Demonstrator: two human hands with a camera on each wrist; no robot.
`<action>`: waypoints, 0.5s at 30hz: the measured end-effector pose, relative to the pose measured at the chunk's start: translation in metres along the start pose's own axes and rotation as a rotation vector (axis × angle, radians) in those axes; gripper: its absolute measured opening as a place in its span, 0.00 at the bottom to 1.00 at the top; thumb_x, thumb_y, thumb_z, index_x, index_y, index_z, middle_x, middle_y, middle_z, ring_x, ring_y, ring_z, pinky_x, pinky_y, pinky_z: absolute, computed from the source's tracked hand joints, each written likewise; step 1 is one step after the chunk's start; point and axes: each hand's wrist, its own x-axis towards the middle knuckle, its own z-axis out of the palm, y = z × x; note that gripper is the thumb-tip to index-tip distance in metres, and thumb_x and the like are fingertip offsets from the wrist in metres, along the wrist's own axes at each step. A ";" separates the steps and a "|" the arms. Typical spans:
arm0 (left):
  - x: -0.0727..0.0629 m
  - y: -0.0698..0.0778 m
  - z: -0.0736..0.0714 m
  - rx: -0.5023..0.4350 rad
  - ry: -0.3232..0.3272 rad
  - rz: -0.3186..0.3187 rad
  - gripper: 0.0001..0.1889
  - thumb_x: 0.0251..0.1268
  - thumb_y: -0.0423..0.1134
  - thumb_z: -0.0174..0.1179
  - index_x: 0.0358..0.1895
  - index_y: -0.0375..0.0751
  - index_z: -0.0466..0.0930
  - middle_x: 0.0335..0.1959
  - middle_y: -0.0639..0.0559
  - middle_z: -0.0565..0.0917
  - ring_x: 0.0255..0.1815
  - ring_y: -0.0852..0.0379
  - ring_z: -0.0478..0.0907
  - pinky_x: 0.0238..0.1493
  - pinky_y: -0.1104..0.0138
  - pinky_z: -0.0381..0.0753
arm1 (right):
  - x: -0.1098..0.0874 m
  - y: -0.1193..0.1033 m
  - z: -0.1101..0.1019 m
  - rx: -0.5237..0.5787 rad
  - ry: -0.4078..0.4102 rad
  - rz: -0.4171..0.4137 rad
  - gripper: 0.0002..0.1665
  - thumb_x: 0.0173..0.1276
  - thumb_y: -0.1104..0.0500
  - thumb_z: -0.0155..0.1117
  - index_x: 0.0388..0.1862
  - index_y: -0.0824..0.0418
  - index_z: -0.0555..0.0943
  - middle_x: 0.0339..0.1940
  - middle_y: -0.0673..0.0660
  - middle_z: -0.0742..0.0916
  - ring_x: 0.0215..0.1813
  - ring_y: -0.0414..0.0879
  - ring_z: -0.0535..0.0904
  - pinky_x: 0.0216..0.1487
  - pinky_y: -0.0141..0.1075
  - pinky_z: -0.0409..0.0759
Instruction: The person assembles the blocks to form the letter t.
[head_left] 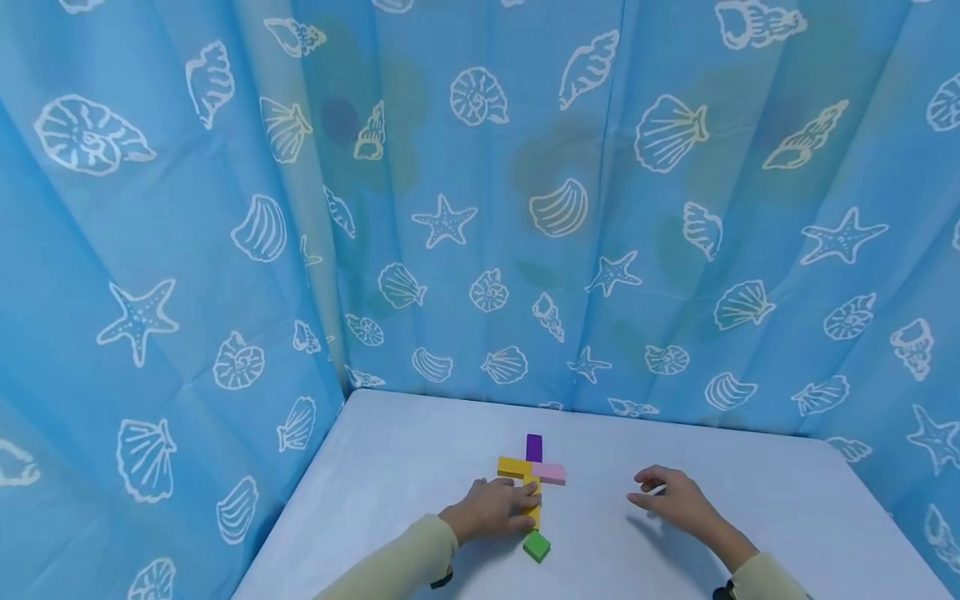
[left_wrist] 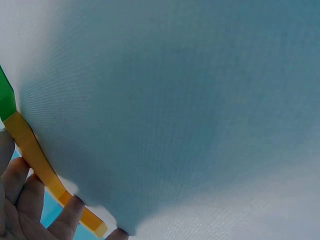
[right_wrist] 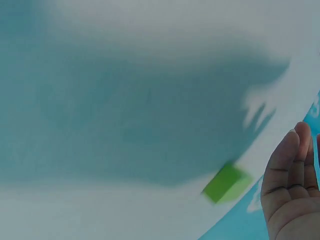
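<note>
My left hand (head_left: pixel 491 507) lies over a long yellow block (head_left: pixel 532 480), its extended fingers resting on that block and partly hiding it. In the left wrist view, the fingertips line the edge of the yellow pieces. At the upper end of the long block, another yellow block (head_left: pixel 513 467) points left and a pink block (head_left: pixel 549 473) points right. Above these stands a purple block (head_left: pixel 534 447), making a cross shape. A green block (head_left: pixel 537 546) sits turned at the lower end. Apart from the blocks, on the right, my right hand (head_left: pixel 675 500) hovers with loosely bent, empty fingers.
All the blocks lie on a white-covered table (head_left: pixel 420 442). A blue curtain (head_left: pixel 480 250) printed with white shells and starfish hangs behind the table and along its left side. Both hands cast shadows on the cloth.
</note>
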 end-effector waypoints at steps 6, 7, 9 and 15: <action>-0.002 -0.002 0.005 -0.011 0.000 -0.009 0.24 0.70 0.60 0.55 0.68 0.72 0.70 0.72 0.75 0.67 0.73 0.53 0.67 0.69 0.37 0.64 | -0.001 0.020 -0.021 -0.007 0.025 -0.008 0.30 0.61 0.49 0.73 0.52 0.70 0.80 0.44 0.62 0.86 0.45 0.52 0.82 0.44 0.46 0.84; -0.002 -0.002 0.005 -0.002 0.005 -0.005 0.24 0.70 0.60 0.55 0.68 0.72 0.70 0.72 0.75 0.67 0.73 0.53 0.67 0.69 0.37 0.65 | 0.000 0.023 -0.025 -0.008 0.027 -0.006 0.31 0.61 0.48 0.73 0.53 0.70 0.80 0.44 0.62 0.86 0.45 0.53 0.82 0.44 0.46 0.84; 0.000 -0.003 0.004 0.006 0.012 0.002 0.24 0.70 0.60 0.55 0.68 0.72 0.69 0.72 0.75 0.67 0.73 0.53 0.67 0.68 0.37 0.65 | 0.002 0.032 -0.034 -0.009 0.037 0.002 0.34 0.61 0.46 0.73 0.54 0.71 0.79 0.45 0.64 0.86 0.46 0.56 0.82 0.44 0.47 0.84; 0.003 -0.004 0.003 0.015 0.018 0.005 0.25 0.70 0.61 0.54 0.69 0.72 0.69 0.72 0.75 0.66 0.73 0.53 0.67 0.68 0.38 0.65 | 0.008 0.052 -0.053 -0.021 0.056 0.066 0.44 0.60 0.39 0.71 0.59 0.74 0.74 0.49 0.71 0.83 0.51 0.62 0.79 0.42 0.47 0.82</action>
